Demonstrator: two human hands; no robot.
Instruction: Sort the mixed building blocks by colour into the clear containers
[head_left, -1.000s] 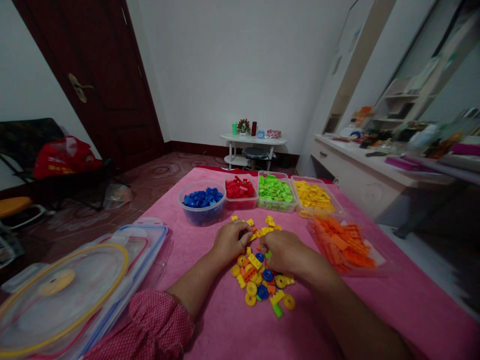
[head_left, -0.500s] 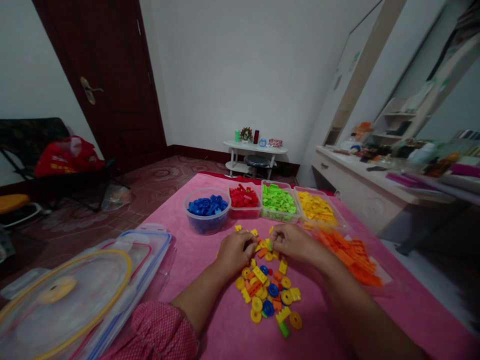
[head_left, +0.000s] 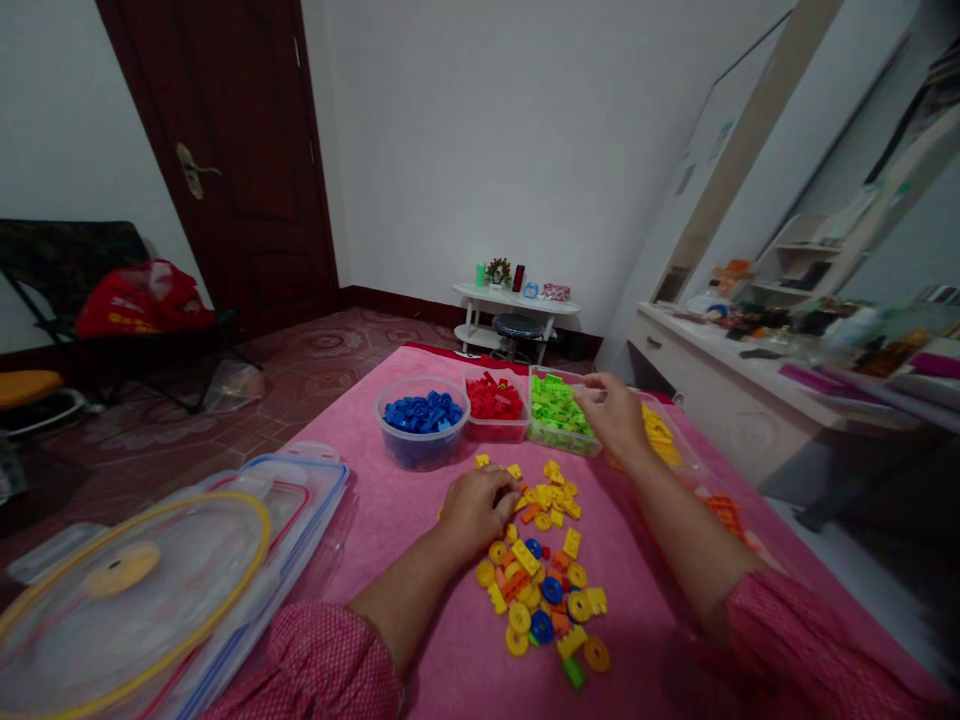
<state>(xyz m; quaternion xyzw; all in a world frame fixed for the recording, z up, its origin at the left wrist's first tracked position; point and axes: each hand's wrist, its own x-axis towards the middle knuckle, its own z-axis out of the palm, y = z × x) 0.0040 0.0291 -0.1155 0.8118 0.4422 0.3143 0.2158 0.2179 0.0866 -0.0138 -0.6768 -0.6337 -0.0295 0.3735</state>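
Observation:
A loose pile of small yellow, orange, blue and green bricks [head_left: 544, 570] lies on the pink cloth [head_left: 420, 510]. My left hand [head_left: 480, 508] rests at the pile's upper left edge with its fingers curled onto the pieces. My right hand [head_left: 613, 412] is held out over the right rim of the green-brick box [head_left: 553, 402], fingers bent together; what they hold is hidden. Left of that box are the red-brick box [head_left: 491, 398] and a round tub of blue bricks [head_left: 422, 425]. The yellow-brick box [head_left: 660, 432] lies partly under my right wrist.
Stacked clear lids [head_left: 150, 580] sit at the table's left front. Orange bricks [head_left: 726, 512] show behind my right forearm. A dresser [head_left: 720, 390] stands to the right, a white side table [head_left: 516, 300] at the back, and a chair with a red bag [head_left: 139, 300] by the door.
My right hand has lifted off the pile and reached forward to the green-brick box. My left hand has stayed on the pile. The view has shifted a little.

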